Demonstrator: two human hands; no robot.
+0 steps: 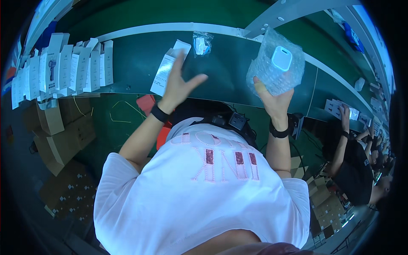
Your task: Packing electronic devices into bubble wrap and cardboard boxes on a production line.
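Bubble-wrap pouch (276, 68), clear and crinkled, with a small pale-blue rounded device inside, sits upright in the right hand (274, 100), whose fingers clamp its lower edge above the dark green conveyor table (131, 63). The left hand (176, 87) is spread wide, fingers apart, holding nothing; it hovers over or just touches a long white printed carton (167, 70) lying slanted on the table. Just beyond, near the far rail, lies a small clear plastic bag (202, 43) with a white part in it. Well to the left stands a packed row of white printed cartons (63, 68). At far right, another person's hand (344, 112) rests on leaflets.

Judging by the grip, the pouch is pinched only at its bottom, so the slick film could slide or the top-heavy device tip out toward the table. The open left hand, moving over the carton, might nudge it off the near edge.
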